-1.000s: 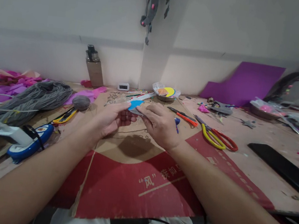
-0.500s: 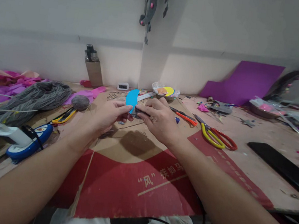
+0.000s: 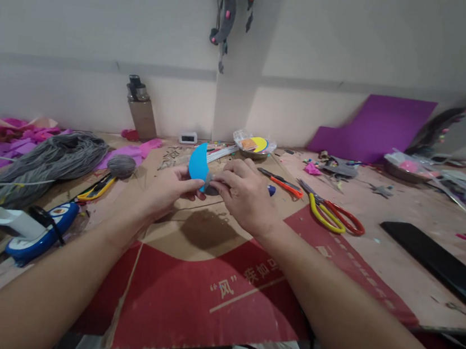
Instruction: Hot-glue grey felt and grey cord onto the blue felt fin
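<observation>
**Handling Risk: Thin Blue Cut-Out Pinched Between Both Hands**

The left hand (image 3: 167,189) and right hand (image 3: 244,194) meet above the cardboard sheet (image 3: 202,284) on the worktop (image 3: 401,218). Both are closed in a fingertip pinch: the left grips the lower edge of the blue cut-out (image 3: 198,163), and the right presses a small dark grey piece (image 3: 211,185) against its base. The cut-out stands upright, clear of the cardboard.

Probable faults:
- The cut-out is a thin, flexible crescent, likely foam or felt. Uneven pinch pressure would crease or bend it.
- The grey piece is small and mostly hidden by fingers. A slackened grip would let it slip out of alignment or drop.

Materials nearby: matt corrugated cardboard with red print; a fibrous grey yarn hank (image 3: 34,167); hard-handled yellow and red scissors (image 3: 334,214), blades closed, well apart from the hands.
</observation>
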The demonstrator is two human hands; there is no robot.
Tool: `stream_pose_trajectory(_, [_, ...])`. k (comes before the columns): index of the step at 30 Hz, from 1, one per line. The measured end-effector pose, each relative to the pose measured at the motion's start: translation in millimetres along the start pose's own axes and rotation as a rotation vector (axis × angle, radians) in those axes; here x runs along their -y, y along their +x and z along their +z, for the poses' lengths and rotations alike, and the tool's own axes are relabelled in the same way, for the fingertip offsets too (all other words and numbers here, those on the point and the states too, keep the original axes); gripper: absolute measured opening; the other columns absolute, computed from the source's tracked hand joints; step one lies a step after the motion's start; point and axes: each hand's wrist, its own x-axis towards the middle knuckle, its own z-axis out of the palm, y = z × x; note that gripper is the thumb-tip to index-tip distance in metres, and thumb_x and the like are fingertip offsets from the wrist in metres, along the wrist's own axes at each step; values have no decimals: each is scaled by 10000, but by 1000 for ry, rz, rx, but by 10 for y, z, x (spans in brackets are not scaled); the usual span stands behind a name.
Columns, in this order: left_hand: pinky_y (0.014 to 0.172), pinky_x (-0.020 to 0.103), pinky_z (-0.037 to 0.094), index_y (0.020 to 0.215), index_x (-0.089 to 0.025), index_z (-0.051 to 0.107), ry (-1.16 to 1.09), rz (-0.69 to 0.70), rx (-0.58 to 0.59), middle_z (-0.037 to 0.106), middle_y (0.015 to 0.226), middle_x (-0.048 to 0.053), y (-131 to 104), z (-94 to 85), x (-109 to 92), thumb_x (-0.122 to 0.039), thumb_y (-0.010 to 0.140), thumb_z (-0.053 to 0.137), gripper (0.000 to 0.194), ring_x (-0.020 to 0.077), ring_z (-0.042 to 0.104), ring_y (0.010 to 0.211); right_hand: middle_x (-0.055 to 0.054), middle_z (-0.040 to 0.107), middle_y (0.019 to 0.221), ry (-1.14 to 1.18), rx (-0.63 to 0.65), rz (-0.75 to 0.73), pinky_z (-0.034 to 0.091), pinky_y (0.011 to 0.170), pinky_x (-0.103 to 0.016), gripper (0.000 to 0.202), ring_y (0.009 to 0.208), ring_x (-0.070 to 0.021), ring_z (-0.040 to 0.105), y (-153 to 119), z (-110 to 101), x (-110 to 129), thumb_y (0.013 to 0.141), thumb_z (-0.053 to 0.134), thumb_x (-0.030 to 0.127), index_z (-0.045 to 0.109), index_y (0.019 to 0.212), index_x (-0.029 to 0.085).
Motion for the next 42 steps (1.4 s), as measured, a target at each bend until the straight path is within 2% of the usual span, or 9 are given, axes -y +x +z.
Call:
stream_pose_trajectory(3, [570,233,438,789,-131,673,-39,-72,18,694,713,51,5,-4,4,-261,677,743,186,132,621,601,-80,647,907,46,32,20,438,801,-341,143,869,-194,538,-9,37,-14,916,574,259,673,847,183])
stream_pose_trajectory(7, [515,220,433,778,-125,682,78,-43,-25,688,670,62,14,-16,13,-269,694,719,171,132,611,571,-70,648,892,89,123,77,433,756,-305,123,860,-181,568,-14,38,8,911,582,262,661,863,182])
stream_pose_trajectory(15, [551,290,563,873,-139,614,115,76,-443,705,775,70,126,-170,101,-285,707,717,244,193,691,606,-44,698,840,346,301,350,423,692,-278,96,758,-150,591,61,-38,22,851,643,232,718,879,179])
stream_pose_trajectory(19, [612,309,592,815,-149,598,-73,184,-583,699,752,57,219,-355,67,-225,708,685,158,212,713,668,-14,699,776,615,476,538,433,649,-261,142,680,-126,579,115,-123,-45,817,653,287,724,872,176])
stream_pose_trajectory(23, [627,306,589,767,-166,574,-225,228,-718,687,698,38,294,-605,26,-135,703,645,100,196,701,635,27,586,617,857,630,641,397,541,-230,225,554,-90,496,158,-301,-149,810,648,394,684,771,175])
stream_pose_trajectory(31, [569,299,585,754,-171,524,-315,235,-821,653,681,-8,343,-889,118,-76,682,620,153,151,662,525,36,525,578,1271,444,735,389,459,-220,321,497,-84,493,152,-674,-292,768,693,486,612,798,177])
stream_pose_trajectory(35, [590,282,583,750,-173,531,-313,207,-808,660,677,-4,348,-872,106,-87,680,633,150,141,660,536,26,575,623,1154,613,827,357,390,-185,310,464,-73,505,134,-575,-288,842,603,481,627,884,175])
stream_pose_trajectory(39, [582,277,579,755,-165,550,-313,154,-736,670,684,11,327,-765,66,-122,670,655,141,159,677,564,-30,704,776,795,890,536,494,609,-248,265,672,-132,636,94,-335,-243,874,552,409,696,831,190])
stream_pose_trajectory(42, [555,271,571,756,-145,557,-300,103,-644,673,687,33,285,-651,30,-139,665,671,146,175,688,575,-38,727,838,398,811,435,453,634,-270,236,730,-165,637,71,-252,-257,876,547,363,727,838,215])
